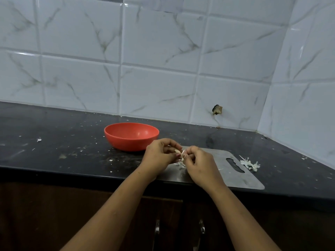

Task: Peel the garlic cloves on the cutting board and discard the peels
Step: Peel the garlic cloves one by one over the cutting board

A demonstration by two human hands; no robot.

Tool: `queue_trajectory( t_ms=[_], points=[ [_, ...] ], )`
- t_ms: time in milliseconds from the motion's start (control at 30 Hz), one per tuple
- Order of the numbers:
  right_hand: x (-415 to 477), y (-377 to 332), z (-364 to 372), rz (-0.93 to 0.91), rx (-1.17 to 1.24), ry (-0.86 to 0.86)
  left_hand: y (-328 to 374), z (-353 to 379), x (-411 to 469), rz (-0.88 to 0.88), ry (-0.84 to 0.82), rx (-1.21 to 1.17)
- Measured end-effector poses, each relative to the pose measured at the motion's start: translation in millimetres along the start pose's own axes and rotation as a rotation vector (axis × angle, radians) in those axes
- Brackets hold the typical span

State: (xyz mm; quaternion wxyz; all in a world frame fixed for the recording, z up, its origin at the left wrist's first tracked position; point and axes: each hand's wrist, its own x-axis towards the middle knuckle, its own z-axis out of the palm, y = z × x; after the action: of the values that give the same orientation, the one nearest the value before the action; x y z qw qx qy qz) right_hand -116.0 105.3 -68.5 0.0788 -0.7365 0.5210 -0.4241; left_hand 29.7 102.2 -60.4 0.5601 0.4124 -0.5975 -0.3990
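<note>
Both hands met over the left end of the board (235, 178) — the left hand (160, 153) pinched a clove (178, 151), and the right hand (198, 163) had its fingers (190, 151) clamped on the same clove's skin, seemingly to pull it away. Pale scraps (180, 164) lay on the board beneath them. A heap of peels (249, 164) sat on the bench (54, 142) just off the board's right end. The bowl (131, 136) showed nothing inside. Peeling looked partway done — how many cloves remained could not be told, and the peels were not yet discarded.
</note>
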Motion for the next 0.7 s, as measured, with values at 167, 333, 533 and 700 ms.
queue_trajectory(
  t_ms=[167,333,533,700],
  points=[
    [-2.2,0.9,-3.1,0.049,0.018,0.123,1.0,-0.4,0.8,-0.023,-0.011,-0.102],
    [-1.6,1.5,-1.9,0.051,0.044,0.151,2.6,-0.4,-0.6,-0.031,-0.053,-0.081],
    [-1.5,0.6,-4.4,-0.021,0.240,0.067,2.9,-0.9,-0.4,-0.027,-0.041,-0.061],
    [-2.9,-0.2,-4.4,-0.061,0.274,0.054,4.0,-1.0,-0.9,-0.037,-0.093,-0.038]
  ],
)
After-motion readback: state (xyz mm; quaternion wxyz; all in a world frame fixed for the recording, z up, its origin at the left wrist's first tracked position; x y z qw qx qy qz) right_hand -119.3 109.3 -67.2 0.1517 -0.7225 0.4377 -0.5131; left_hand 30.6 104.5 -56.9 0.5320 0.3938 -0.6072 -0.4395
